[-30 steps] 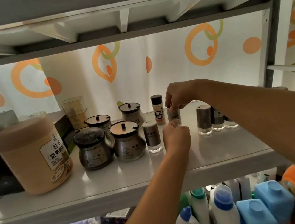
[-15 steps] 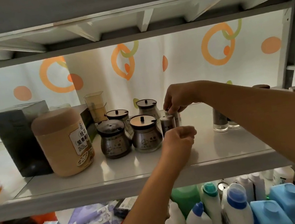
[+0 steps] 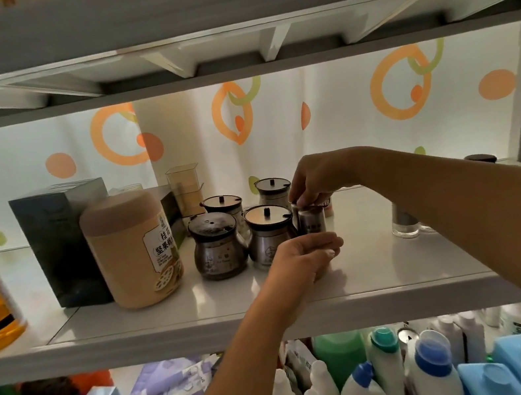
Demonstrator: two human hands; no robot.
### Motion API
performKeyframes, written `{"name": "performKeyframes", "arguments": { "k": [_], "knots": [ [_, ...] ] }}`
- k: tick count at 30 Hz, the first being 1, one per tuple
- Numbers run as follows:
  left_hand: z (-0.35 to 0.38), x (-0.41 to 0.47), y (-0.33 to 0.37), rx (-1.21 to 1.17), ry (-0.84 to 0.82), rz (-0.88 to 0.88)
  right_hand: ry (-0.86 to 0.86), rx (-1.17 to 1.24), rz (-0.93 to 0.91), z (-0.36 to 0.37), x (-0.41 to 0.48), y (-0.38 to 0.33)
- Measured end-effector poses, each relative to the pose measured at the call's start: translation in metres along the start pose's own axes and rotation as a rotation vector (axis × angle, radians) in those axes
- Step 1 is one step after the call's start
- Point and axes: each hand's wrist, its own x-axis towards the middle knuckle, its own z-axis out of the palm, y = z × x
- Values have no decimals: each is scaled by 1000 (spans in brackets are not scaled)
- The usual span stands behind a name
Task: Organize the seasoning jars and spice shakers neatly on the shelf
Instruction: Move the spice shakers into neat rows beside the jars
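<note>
The right hand (image 3: 316, 178) is reaching across the shelf (image 3: 202, 307), its fingers (image 3: 301, 200) pinching the cap of a spice shaker (image 3: 313, 223). The shaker is standing upright mid-shelf, close against the front-right seasoning jar (image 3: 269, 235) at its 9 o'clock. The left hand (image 3: 301, 258) is hovering at the shaker's 6 o'clock with fingers curled; whether they are enclosing anything is not showing. The shaker is looking light, rigid and smooth-sided, so probably slick and easily tipped, and the cap or mid-body is judged the soundest hold. Further jars (image 3: 218, 251) are crowding its 9 to 11 o'clock and a small labelled bottle (image 3: 326, 203) is standing at 1 o'clock. Loose shakers (image 3: 403, 222) are standing at 3 o'clock, partly behind the right forearm, and a tan canister (image 3: 133, 251) is standing beyond the jars.
</note>
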Motion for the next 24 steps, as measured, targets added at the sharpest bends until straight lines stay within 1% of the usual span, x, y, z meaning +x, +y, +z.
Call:
{"name": "performKeyframes", "arguments": {
  "k": [3, 8, 13, 17, 20, 22, 24],
  "knots": [
    [0, 0, 0, -4, -1, 8, -9, 9, 0, -1, 0, 0],
    [1, -2, 1, 58, -4, 34, -10, 17, 2, -1, -1, 1],
    [0, -5, 0, 78, 1, 47, -57, -19, -10, -18, -15, -1],
    [8, -2, 3, 113, -25, 32, 39, -52, -41, -54, -53, 20],
    [38, 8, 7, 258, -49, 102, 78, -155, -2, -66, -81, 47],
    [65, 18, 7, 296, -18, 164, 107, -238, 18, -66, -93, 64],
    [86, 29, 5, 291, 61, 199, 140, -308, 41, -66, -104, 79]
  ]
}}
